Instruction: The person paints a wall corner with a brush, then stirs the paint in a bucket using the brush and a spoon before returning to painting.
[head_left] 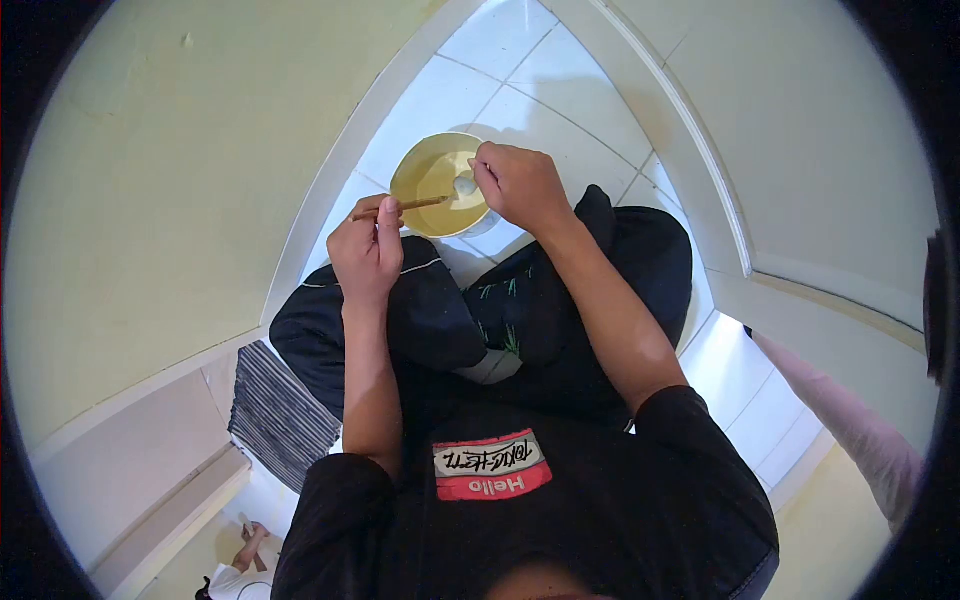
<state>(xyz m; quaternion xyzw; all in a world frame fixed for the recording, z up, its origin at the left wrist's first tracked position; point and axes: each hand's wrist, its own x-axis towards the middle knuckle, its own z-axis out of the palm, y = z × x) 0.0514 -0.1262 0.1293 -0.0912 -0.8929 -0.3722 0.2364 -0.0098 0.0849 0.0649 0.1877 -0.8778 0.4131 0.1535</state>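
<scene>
On the tiled floor in front of my crossed legs stands a round bucket (412,168) with pale yellow paint-like liquid inside. My left hand (370,245) is closed around a thin brown stick (425,203), thumb on top, and the stick's far end reaches over the bucket. Near that end, a small whitish rounded piece (464,186) shows above the liquid. My right hand (520,185) is closed at the bucket's right rim, its thumb pointing toward the inside. I cannot tell what its curled fingers hold.
Pale yellow walls (180,180) rise close on the left, and a whitish panel (800,170) on the right. A dark striped mat (285,415) lies at lower left. Beyond it, another person's arm and white sleeve (240,580) show. Pink cloth (840,410) is at right.
</scene>
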